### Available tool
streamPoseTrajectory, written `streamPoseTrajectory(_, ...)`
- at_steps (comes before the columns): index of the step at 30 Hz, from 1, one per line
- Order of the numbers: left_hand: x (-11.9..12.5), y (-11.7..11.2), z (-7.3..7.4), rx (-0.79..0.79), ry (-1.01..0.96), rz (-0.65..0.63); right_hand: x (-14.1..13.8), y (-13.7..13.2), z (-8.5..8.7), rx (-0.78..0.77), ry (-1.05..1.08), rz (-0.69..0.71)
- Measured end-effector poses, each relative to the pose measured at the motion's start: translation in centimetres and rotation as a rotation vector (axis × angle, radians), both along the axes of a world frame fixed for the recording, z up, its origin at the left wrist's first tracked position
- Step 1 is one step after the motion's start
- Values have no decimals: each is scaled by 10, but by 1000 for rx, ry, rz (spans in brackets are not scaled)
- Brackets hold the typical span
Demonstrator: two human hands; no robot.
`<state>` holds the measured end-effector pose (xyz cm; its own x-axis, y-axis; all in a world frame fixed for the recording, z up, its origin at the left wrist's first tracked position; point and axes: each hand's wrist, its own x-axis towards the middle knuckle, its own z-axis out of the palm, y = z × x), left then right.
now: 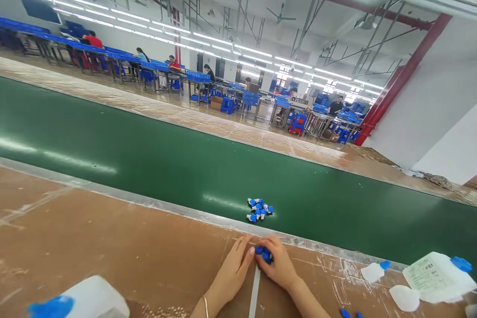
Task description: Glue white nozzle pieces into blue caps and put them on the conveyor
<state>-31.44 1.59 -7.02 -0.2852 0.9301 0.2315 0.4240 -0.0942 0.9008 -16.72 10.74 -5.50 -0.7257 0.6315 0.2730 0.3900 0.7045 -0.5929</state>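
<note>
A cluster of small blue plastic parts (pixel 264 254) is enclosed by the curled fingers of the right hand (pixel 278 264). Whether it is gripped by the left hand (pixel 231 269) cannot be told, though its fingertips (pixel 252 252) are pressed to the cluster. A loose pile of similar parts (pixel 260 209) lies directly beyond, on the green conveyor belt (pixel 149 159).

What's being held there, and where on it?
Small blue plastic parts, pinched at their right side by the right hand; whether the left hand grips cannot be told.
</note>
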Motion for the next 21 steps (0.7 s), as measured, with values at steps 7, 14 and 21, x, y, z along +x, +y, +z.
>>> streamPoseTrajectory(7,-23,-83,-20,-61,-108,147,-76,-97,-5,-87,-20,421)
streamPoseTrajectory(14,-38,-127,-34,-20,204,-25,-10,-122,38,-163,29,376)
streamPoseTrajectory(21,-20,-117,-37,0,690,-138,196,-165,33,97,196,-719)
